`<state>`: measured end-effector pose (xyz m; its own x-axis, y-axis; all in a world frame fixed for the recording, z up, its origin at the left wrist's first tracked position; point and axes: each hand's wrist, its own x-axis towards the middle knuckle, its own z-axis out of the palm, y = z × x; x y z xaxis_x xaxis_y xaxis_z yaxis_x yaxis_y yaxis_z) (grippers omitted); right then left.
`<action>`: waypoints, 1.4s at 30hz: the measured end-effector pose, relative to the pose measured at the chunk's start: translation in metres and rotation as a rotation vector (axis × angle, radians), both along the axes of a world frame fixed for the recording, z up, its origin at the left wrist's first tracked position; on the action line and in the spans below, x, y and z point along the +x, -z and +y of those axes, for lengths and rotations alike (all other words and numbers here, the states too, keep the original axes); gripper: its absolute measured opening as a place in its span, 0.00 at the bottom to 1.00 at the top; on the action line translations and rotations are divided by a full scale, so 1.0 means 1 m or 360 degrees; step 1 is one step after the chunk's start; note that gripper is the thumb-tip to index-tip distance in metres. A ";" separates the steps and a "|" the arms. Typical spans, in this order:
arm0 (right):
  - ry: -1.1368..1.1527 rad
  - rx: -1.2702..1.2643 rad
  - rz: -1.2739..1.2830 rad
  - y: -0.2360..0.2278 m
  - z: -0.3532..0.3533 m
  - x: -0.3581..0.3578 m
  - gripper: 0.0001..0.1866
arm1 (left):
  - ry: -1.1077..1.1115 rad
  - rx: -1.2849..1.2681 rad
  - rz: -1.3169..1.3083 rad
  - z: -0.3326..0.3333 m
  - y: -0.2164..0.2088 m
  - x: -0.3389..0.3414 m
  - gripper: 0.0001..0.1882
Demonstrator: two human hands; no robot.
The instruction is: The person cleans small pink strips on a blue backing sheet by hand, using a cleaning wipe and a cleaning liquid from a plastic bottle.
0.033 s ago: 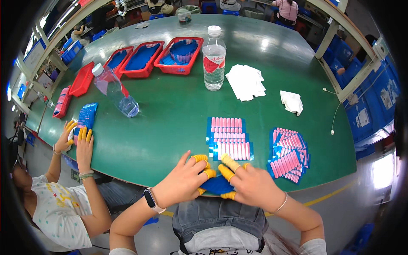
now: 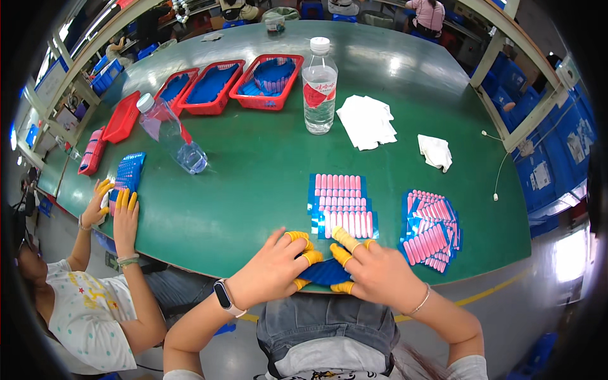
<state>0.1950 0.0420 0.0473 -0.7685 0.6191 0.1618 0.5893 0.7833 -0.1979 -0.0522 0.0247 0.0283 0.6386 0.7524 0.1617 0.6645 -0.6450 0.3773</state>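
- Blue sheet (image 2: pixel 324 273), ribbed and slightly bowed, sits between my two hands at the near edge of the green table (image 2: pixel 253 174), right in front of my lap.
- My left hand (image 2: pixel 269 269) is curled almost closed, its yellow-covered thumb and fingers pinching the sheet's left end; one bare finger sticks out, clear of it.
- My right hand (image 2: pixel 383 275) is half bent over the right end, gripping it between thumb and a covered finger, while another finger in a paler cover stretches forward.
- That paler fingertip overlaps the lower edge of the pink-and-blue cards (image 2: pixel 342 204) just ahead; from this angle I can't fairly say whether it touches them.
- Those cards lie overlapping in a fairly neat column, pink side up.
- Off to my right, near the table's edge, a looser pile (image 2: pixel 430 237) of similar cards lies fanned at odd angles.
- Farther out, a capped clear bottle (image 2: pixel 318 95) stands upright beside white sheets (image 2: pixel 367 123), with a smaller white piece (image 2: pixel 435 153) to their right.
- Beyond, toward my left, red baskets (image 2: pixel 253 103) stand in a line, three holding blue pieces.
- On my left, a co-worker's hands (image 2: pixel 126 221) rest at a blue-and-pink stack (image 2: pixel 128 171).
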 end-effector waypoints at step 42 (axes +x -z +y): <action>0.0477 -0.0675 0.0408 0.024 -0.010 0.026 0.38 | -0.0395 -0.0510 -0.0198 -0.008 0.010 0.033 0.48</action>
